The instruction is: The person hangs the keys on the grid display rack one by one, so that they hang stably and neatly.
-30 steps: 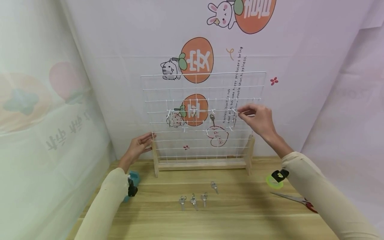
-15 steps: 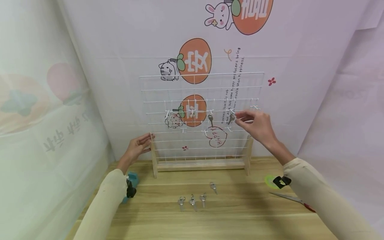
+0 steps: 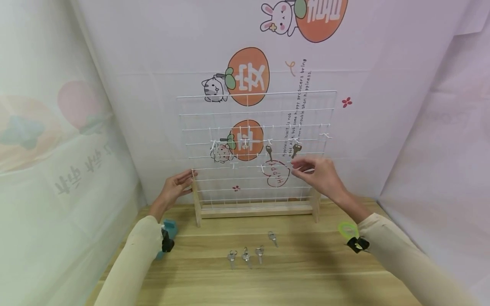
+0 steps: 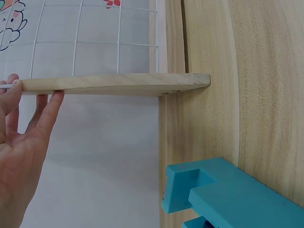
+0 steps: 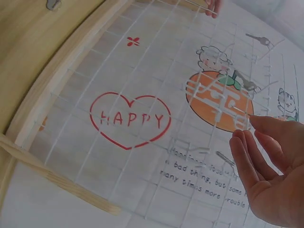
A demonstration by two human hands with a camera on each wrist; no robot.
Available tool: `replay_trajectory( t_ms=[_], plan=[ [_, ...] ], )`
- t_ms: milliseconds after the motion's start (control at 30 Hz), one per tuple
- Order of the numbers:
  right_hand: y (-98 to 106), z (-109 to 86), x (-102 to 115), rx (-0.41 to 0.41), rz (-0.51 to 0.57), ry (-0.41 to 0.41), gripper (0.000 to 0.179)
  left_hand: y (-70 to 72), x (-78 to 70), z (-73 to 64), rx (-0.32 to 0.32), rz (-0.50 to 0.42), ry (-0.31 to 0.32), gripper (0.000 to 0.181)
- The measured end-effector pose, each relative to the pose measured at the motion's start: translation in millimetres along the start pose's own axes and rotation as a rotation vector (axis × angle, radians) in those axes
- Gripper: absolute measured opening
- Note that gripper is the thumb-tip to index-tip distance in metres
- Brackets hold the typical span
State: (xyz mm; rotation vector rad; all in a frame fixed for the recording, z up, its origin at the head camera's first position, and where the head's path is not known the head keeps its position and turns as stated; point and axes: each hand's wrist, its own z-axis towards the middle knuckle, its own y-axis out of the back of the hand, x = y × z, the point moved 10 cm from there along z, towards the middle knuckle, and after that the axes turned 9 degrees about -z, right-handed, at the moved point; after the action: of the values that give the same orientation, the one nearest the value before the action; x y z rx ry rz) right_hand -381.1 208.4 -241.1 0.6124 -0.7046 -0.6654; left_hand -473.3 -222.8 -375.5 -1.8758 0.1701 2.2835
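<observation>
My left hand (image 3: 177, 187) grips the top of the left wooden post (image 4: 114, 84) of a stand holding a white wire grid (image 3: 258, 91), thumb and fingers on either side of it. My right hand (image 3: 319, 176) is in front of the grid's right half, thumb and fingertips slightly apart with no key between them. Its fingertips overlap a lower white hook in the head view. Just above them, a key (image 3: 296, 150) hangs from a hook (image 3: 296, 140). Another key (image 3: 269, 151) hangs to its left. In the right wrist view, a hanging key (image 5: 259, 42) shows near the top.
Several keys with rings, including one key (image 3: 272, 239) set apart, lie on the wooden table (image 3: 268, 284). A teal object (image 4: 232, 190) stands near my left forearm. A yellow-green ring (image 3: 347, 230) lies by my right sleeve. A printed cloth (image 3: 153, 106) hangs behind the grid.
My right hand has come down and left from the key hanging on the right, which now hangs free of it. My left hand stays on the post. My right sleeve now covers the scissors.
</observation>
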Motion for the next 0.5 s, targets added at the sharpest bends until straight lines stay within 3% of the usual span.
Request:
replay_trajectory(
  t_ms=[267, 500],
  plan=[
    [-35, -19.5, -8, 0.1, 0.028, -0.027, 0.021, 0.8, 3.2, 2.0, -0.007, -0.007, -0.001, 0.052],
    [-68, -35.2, -13, 0.141, 0.052, 0.029, 0.02, 0.7, 0.8, 1.6, -0.012, 0.013, -0.011, 0.052]
  ],
)
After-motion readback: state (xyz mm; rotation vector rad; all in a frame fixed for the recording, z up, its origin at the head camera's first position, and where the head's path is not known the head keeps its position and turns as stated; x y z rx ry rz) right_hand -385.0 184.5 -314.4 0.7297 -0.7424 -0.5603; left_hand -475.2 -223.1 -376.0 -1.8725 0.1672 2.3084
